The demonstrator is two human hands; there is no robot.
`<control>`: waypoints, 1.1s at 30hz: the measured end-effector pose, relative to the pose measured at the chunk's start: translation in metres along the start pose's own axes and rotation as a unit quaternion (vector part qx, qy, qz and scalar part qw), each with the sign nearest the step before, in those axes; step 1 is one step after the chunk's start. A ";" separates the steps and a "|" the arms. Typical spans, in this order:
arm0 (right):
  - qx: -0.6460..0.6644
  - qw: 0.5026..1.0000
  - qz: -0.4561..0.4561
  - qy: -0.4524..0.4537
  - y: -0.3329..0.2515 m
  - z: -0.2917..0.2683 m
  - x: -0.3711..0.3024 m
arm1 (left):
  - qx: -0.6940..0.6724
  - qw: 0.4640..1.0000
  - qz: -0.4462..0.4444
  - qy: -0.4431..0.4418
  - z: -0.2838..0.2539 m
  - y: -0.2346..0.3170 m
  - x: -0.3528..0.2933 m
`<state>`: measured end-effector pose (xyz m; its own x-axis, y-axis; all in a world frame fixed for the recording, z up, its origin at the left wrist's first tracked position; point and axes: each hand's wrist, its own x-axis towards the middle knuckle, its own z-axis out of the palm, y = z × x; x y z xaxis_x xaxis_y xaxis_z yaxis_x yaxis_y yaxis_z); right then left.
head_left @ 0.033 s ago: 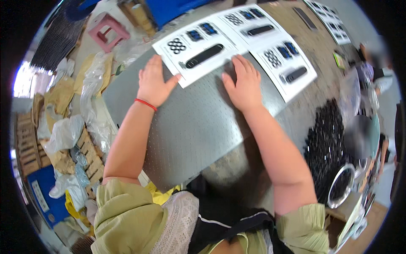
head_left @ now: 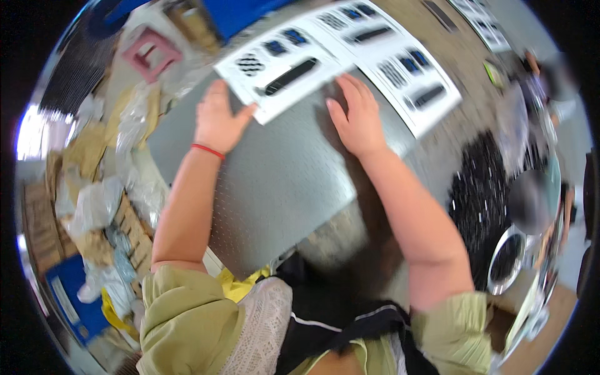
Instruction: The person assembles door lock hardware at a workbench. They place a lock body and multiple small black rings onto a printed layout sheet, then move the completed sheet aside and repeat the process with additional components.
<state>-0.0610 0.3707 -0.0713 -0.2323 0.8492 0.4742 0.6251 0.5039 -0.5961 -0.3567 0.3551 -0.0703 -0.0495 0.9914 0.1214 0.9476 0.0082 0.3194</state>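
On the grey perforated board (head_left: 281, 169) lies a white sheet (head_left: 284, 94) bearing a long black piece (head_left: 292, 75), small blue-and-black pieces and a cluster of black rings. Whether these are loose parts or printed pictures, I cannot tell. My left hand (head_left: 220, 119), a red band at its wrist, is open at the sheet's near left corner, thumb by the edge. My right hand (head_left: 359, 122) is open too, its fingertips at the near edge. Similar white sections spread beyond it: one far section (head_left: 350, 47) and one right section (head_left: 415, 100). Neither hand grasps anything visible.
Black strips (head_left: 478, 194) lie heaped at the right, near a round white-rimmed item (head_left: 507, 259). Another white sheet (head_left: 481, 25) lies far right, where other people are partly visible. Clear plastic and brown paper crowd the left, below a pink stool (head_left: 152, 54).
The view has shifted slightly, moving the sheets and surroundings up and left in the picture. Both hands keep nearly the same pose beside the near sheet.
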 end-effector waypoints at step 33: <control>-0.047 0.821 0.503 0.265 -0.177 -0.277 -0.536 | -0.176 0.779 0.481 -0.362 0.011 0.310 -0.344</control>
<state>0.1589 -0.2174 -0.0402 0.7780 0.6283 0.0027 0.3635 -0.4465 -0.8176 -0.0427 0.0182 -0.0232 0.9415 0.3322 -0.0574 0.2854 -0.6947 0.6603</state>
